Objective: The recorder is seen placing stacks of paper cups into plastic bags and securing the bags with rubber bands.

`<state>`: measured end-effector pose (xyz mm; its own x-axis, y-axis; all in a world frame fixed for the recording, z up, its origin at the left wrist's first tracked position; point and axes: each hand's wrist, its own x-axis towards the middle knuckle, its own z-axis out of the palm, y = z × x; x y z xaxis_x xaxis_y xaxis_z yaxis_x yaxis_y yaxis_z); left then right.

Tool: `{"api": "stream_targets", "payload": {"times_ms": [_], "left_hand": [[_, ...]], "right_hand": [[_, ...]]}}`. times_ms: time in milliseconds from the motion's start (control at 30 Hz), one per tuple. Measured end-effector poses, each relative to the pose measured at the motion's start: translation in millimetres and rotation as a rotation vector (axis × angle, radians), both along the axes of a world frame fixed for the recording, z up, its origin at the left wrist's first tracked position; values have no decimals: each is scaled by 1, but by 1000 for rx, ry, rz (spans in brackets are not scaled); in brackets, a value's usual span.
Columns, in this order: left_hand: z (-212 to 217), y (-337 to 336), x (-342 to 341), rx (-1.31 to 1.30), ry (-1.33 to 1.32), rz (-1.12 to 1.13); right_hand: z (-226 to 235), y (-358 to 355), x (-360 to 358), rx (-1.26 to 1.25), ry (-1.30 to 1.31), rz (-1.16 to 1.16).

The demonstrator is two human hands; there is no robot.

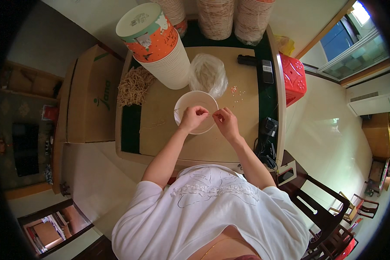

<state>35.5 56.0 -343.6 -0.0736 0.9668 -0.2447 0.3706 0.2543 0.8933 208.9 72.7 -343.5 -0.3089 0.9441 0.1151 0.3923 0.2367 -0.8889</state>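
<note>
Over a white paper bucket (196, 99), my left hand (192, 118) and my right hand (226, 122) meet, both pinched closed. A short, thin length of cord (210, 114) seems to run between their fingertips; its ends are hidden. The bucket stands with its open mouth up on a brown board. Just beyond it rests a clear plastic bag (209, 74), its contents hard to make out. Small pink and white bits (235, 92) lie scattered right of the bag. Left of the bucket, a loose strand of cord (157, 124) lies on the board.
A leaning stack of paper buckets (167, 65) with an orange-printed one on top stands behind. A heap of tan cord (134, 86) sits at the left, near a large carton (91, 93). Black devices (269, 125) and cables line the right edge; wrapped stacks (216, 19) stand at the back.
</note>
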Motion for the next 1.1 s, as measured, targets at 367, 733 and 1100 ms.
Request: {"api": "stream_targets", "payload": {"times_ms": [367,733,1100], "left_hand": [[9,2,1,101,-221,10],[40,-1,12,183,-100,-32],[61,27,22,711,419,-137]], "right_hand": [[4,1,2,-29,4,29],[15,-1,-4,55,85,6],[-2,3,0,-9,127,72]]}}
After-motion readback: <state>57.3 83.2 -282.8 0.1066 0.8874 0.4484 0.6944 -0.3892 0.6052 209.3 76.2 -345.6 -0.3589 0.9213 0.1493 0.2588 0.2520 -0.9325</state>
